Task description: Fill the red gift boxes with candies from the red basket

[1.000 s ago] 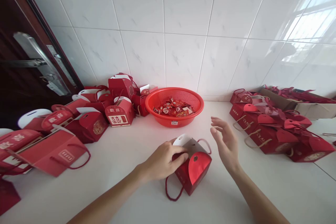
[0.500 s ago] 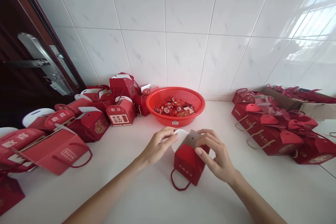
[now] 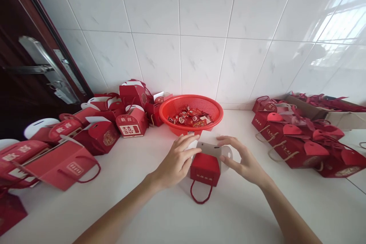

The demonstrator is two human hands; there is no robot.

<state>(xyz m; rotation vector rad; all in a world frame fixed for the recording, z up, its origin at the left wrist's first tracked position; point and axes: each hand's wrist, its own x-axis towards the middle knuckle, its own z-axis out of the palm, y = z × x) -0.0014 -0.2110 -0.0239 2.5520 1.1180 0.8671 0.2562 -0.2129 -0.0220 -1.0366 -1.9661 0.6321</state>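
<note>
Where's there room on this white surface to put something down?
The white surface is bare between the left-side boxes and left hand, between the right hand and right-side boxes, and nearer than the cord handle. Both sides are crowded; the open box stands between the hands.

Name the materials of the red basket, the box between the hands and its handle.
Basket: seemingly plastic, semi-gloss, with a molded mesh wall.
Box: likely coated card, satin red outside, thin flaps pale inside.
Handle: probably matte cord, in a ropy loop; fibre unclear.
</note>
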